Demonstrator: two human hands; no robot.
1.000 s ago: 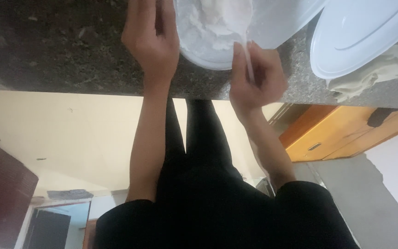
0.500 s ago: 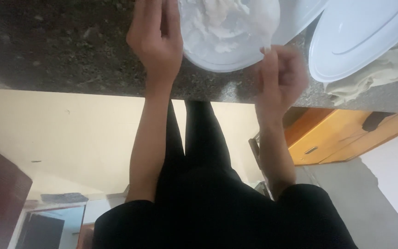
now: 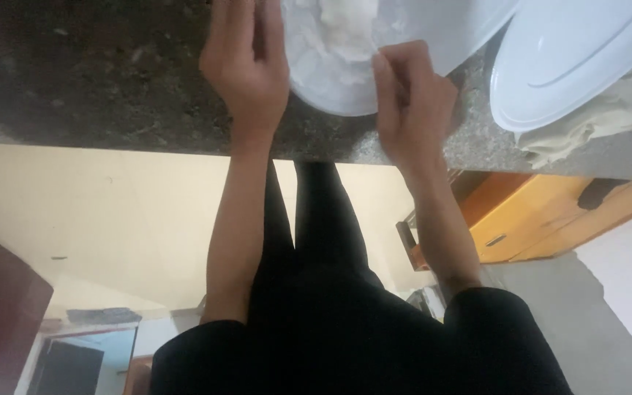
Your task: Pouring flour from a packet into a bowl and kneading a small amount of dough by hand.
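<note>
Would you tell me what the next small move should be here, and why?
Probably the right hand should reach its fingers into the white bowl toward the pale dough. It sits curled at the near rim, just short of the lump, while the left hand lies flat against the bowl's side on the stone counter.

So the bowl (image 3: 330, 80) sits on the desk (image 3: 96, 80) close to its front edge, with a lump of dough (image 3: 349, 25) inside it. The left hand (image 3: 246, 62) rests against the bowl's left side, and the right hand (image 3: 411, 102) is at its right rim, grip reaching in toward the dough. Right of the bowl there's a plate (image 3: 572, 58) lying partly over a cloth (image 3: 601, 121). Below the desk on the right sits a drawer (image 3: 528, 227).
</note>
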